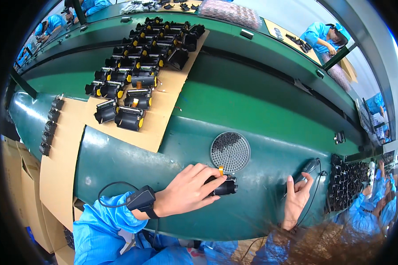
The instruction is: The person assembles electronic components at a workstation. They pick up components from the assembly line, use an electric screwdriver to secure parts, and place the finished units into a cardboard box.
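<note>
My left hand (191,190) is closed on a black plastic housing (226,187) lying on the green bench, its fingers over the left end. A small orange flex strip (221,169) stands up at the fingertips. To the right, my right hand (297,199) has thumb and fingers around a dark corded electric screwdriver (311,166), whose lower end is partly hidden. Just beyond the housing sits a round grey perforated dish (237,160), with small black screws (226,140) heaped on its far side.
A cardboard sheet (163,115) at the far left carries rows of black housings (129,118). Another cardboard strip (63,176) has several small black parts (49,128). More black parts (347,183) stand at the right. A green raised ledge (252,95) crosses behind; co-workers (318,37) sit beyond.
</note>
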Tool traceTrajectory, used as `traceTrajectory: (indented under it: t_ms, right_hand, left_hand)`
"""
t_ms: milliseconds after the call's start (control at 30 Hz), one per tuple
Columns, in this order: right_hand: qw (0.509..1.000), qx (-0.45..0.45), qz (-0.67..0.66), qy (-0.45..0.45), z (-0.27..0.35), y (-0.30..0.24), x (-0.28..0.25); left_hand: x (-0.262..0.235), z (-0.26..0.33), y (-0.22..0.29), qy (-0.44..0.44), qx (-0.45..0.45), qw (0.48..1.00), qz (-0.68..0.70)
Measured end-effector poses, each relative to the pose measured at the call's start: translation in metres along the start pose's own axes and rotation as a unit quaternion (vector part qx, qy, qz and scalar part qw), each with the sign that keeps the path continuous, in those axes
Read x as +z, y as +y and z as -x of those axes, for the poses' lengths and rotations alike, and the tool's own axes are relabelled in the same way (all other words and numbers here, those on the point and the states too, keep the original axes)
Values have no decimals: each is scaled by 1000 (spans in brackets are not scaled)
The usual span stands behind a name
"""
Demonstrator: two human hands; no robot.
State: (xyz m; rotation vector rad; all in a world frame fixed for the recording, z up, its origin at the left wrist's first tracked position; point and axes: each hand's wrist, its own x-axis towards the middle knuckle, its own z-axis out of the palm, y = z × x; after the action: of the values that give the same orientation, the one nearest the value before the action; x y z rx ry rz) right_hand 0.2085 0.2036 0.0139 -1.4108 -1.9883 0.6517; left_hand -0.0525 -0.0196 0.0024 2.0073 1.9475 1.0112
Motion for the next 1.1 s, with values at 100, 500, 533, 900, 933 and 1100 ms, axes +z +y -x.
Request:
traceTrajectory:
  t_ms: [100, 500, 533, 900, 933, 1100]
  right_hand:
    - [992, 66, 103, 24, 0, 8, -7]
    - [993, 84, 76, 18, -42, 43, -7]
    - [994, 107, 4, 6, -43, 40, -8]
    - [644, 44, -754, -121, -28, -57, 15]
    - [656, 37, -743, -125, -27, -68, 19]
    - [707, -113, -684, -140, -26, -85, 62]
  left_hand:
    - [-2, -2, -2, 2, 5, 1000, 5]
    - [4, -1, -1, -1, -4, 999, -45]
    - [3, 0, 0, -9, -1, 999, -52]
    - [4, 8, -14, -48, 8, 998, -48]
    - [3, 8, -13, -48, -1, 998, -51]
    - [3, 11, -15, -52, 1, 998, -34]
